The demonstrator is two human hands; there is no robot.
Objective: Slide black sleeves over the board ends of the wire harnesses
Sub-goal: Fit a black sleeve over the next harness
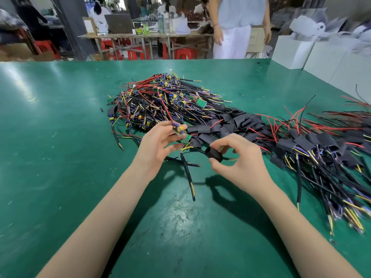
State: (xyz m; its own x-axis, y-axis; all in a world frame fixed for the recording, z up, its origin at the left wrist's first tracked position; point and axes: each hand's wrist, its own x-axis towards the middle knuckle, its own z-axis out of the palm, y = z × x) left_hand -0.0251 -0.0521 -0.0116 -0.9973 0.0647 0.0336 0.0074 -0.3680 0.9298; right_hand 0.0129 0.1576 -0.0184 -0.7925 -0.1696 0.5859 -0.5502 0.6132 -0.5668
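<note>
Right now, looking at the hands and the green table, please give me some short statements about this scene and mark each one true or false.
1. The left hand holds a small board end with a red wire. True.
2. The right hand is empty. False: it pinches a black sleeve between thumb and fingers.
3. The black sleeve already covers the board end held in the left hand. False: the two are apart and the board is bare.
4. A pile of unsleeved harnesses lies beyond the hands on the green table. True.
5. The harnesses with sleeves on lie to the person's left. False: they lie to the right.
</note>
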